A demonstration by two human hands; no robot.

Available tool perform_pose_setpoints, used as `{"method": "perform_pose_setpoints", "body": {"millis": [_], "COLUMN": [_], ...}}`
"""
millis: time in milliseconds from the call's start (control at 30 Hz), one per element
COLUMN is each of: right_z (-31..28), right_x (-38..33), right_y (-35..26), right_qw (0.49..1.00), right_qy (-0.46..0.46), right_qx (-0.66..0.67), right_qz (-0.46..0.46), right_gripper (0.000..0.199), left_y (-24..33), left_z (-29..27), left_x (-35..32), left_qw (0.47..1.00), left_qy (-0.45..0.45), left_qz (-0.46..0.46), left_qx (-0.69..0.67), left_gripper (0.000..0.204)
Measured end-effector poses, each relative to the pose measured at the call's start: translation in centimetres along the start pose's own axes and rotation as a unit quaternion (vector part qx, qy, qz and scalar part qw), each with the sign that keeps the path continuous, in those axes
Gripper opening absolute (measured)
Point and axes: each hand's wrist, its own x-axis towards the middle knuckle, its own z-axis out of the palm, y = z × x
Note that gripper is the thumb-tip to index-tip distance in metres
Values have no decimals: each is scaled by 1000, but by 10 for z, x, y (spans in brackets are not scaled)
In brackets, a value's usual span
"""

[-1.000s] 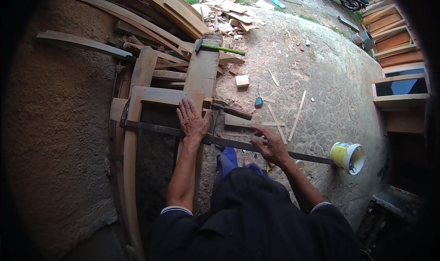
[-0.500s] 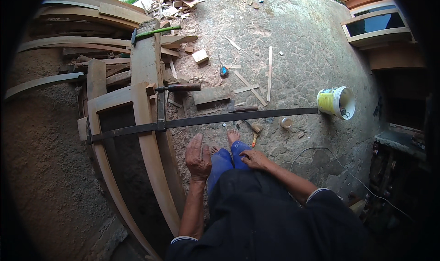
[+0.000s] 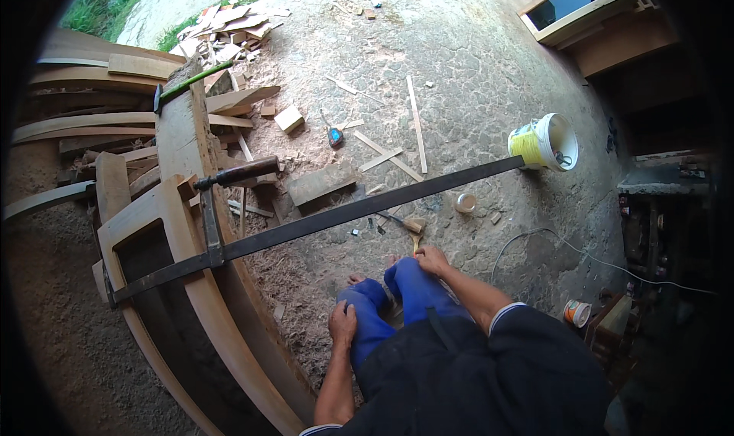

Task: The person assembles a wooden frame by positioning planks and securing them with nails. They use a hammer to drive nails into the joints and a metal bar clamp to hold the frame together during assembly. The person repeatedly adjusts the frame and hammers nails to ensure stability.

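My left hand [image 3: 342, 323] rests on the blue trousers [image 3: 367, 306] at my left leg, thumb apart from the fingers, holding nothing. My right hand [image 3: 432, 261] lies on my right knee, its fingers partly hidden, with no tool visible in it. Just beyond it, on the floor, lies a paintbrush [image 3: 414, 227], its handle end close to my fingers in the view. In front of me a long bar clamp [image 3: 336, 218] with a dark wooden handle [image 3: 238, 172] spans a curved wooden frame [image 3: 200, 298] at the left.
A white and yellow bucket [image 3: 527, 147] touches the clamp bar's far end in view. A tape measure [image 3: 335, 137], wood strips [image 3: 417, 122], a small jar [image 3: 465, 203] and a plank piece [image 3: 321, 183] lie about. A green-handled hammer [image 3: 195, 82] lies on a beam. A cable [image 3: 589, 260] crosses at right.
My left hand has come down from the air beside the frame onto my left leg. My right hand has stayed at the right knee. My knees look more bent, and the view has shifted.
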Motion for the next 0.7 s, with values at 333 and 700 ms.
{"method": "perform_pose_setpoints", "body": {"millis": [333, 700], "right_z": [33, 48], "right_x": [173, 333], "right_y": [74, 211], "right_qw": [981, 973], "right_qy": [151, 217], "right_qx": [87, -80], "right_qz": [89, 20], "right_gripper": [36, 72], "left_y": [-38, -64], "left_z": [37, 18], "left_x": [183, 314], "left_qw": [993, 991], "left_qy": [40, 46], "left_qz": [-2, 18], "left_qx": [111, 127], "left_gripper": [46, 44]}}
